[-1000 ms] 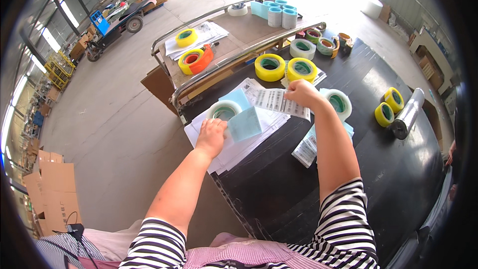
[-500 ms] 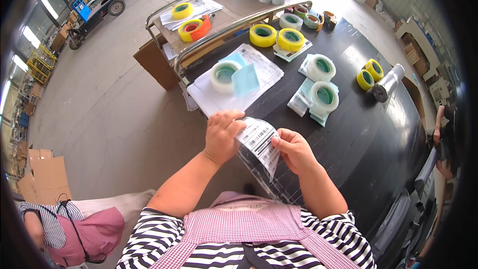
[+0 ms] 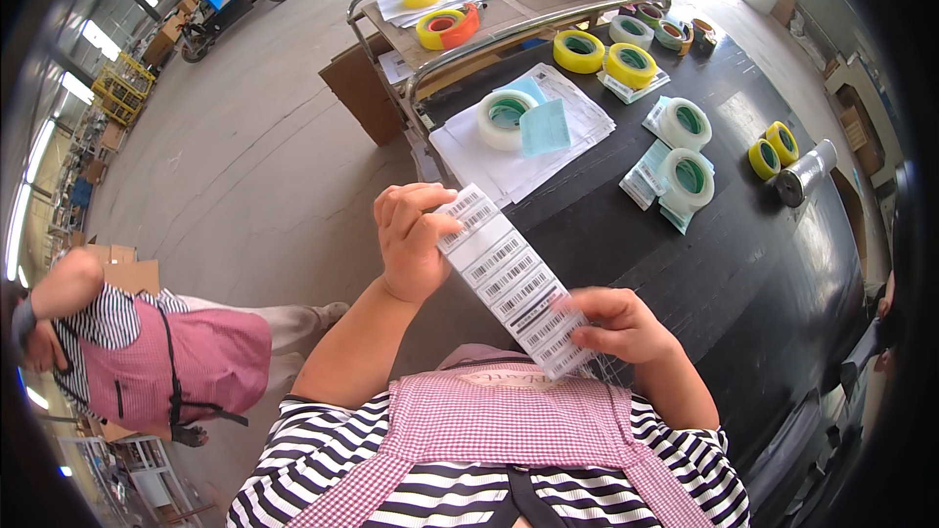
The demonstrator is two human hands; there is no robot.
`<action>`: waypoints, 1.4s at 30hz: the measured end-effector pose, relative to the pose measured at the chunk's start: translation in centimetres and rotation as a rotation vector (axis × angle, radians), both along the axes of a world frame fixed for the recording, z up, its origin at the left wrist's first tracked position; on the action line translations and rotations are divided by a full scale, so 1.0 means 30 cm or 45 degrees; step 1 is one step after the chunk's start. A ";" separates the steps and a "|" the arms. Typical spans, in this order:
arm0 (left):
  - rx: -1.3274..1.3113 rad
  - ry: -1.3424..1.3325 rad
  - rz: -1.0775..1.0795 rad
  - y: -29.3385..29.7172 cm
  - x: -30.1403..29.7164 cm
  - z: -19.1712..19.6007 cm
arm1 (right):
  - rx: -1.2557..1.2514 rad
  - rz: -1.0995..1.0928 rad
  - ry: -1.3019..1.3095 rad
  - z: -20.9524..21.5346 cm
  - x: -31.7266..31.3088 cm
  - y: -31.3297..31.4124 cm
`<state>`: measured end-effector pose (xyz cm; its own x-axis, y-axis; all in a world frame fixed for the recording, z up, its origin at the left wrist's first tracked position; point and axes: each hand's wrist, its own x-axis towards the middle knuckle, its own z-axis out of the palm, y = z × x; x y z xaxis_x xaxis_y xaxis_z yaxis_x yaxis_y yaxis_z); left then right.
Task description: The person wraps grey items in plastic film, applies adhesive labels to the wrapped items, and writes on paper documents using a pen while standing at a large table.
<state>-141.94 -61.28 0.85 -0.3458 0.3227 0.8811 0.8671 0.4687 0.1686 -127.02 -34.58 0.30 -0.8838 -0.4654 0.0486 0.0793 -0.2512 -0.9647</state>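
A long strip of white barcode labels point(image 3: 496, 264) is stretched flat between my two hands, slanting down from upper left to lower right. My left hand point(image 3: 415, 242) pinches its upper end, with the thumb and fingers at the edge. Lower down, my right hand point(image 3: 626, 328) is closed on its right edge, slightly blurred. Beyond the strip, on the black table point(image 3: 626, 264), a clear tape roll point(image 3: 506, 120) rests on a stack of white papers point(image 3: 577, 137) with a pale blue slip point(image 3: 545, 127) leaning over it.
Clear tape rolls point(image 3: 688, 178) lie on pale blue packets to the right. Yellow rolls point(image 3: 763, 158) stand beside a silver roll point(image 3: 806, 174). A metal-railed cart point(image 3: 528, 20) with more tape adjoins the table. A person in a pink apron point(image 3: 220, 352) is at my left.
The curled label strip is now pulled out straight, its full printed side showing. My right hand has moved lower and to the right. The person at left has come further into view.
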 end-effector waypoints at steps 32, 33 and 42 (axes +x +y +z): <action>0.878 -2.337 -0.643 0.189 0.224 -0.070 | -0.552 -1.180 -0.662 -0.131 -0.043 0.225; 0.872 -2.315 -0.635 0.195 0.224 -0.063 | -0.554 -1.166 -0.663 -0.140 -0.034 0.228; 0.848 -2.162 -0.583 0.212 0.263 0.006 | -0.472 -1.091 -0.577 -0.170 0.064 0.217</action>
<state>-134.06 -54.93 1.02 -0.8678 0.4248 -0.2579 -0.3736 -0.2154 0.9022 -125.11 -28.06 -4.81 -0.8824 0.3042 -0.3590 0.0703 -0.6692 -0.7397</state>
